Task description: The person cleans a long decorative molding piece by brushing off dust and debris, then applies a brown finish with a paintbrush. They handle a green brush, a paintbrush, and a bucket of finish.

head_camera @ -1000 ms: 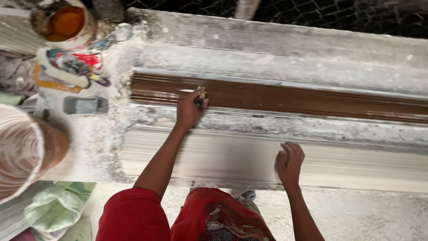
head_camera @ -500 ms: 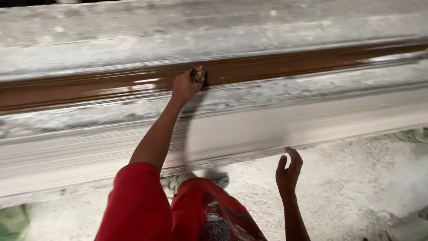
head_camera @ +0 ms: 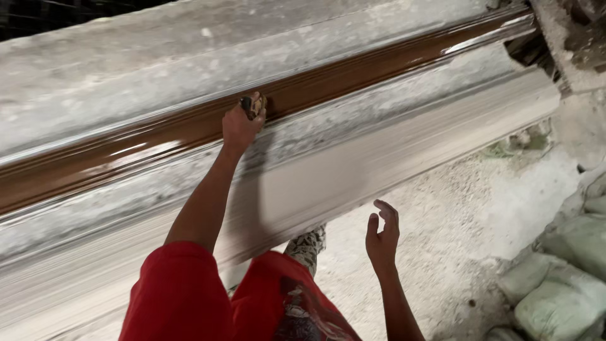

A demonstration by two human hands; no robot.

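Note:
My left hand is closed around a small dark brush and presses it against a long, glossy brown channel. The channel runs slantwise through a plaster-crusted grey bench. My right hand hangs free below the bench's pale smooth front face, fingers apart and holding nothing. My red sleeve and red shirt fill the bottom of the view.
A dusty white floor lies under the bench. Pale green sacks are stacked at the lower right. The bench ends at the upper right beside rough dark debris.
My left hand has slid the brush rightwards along the brown channel and the view followed. The buckets at the left have left the frame. My right hand came off the bench front and lowered.

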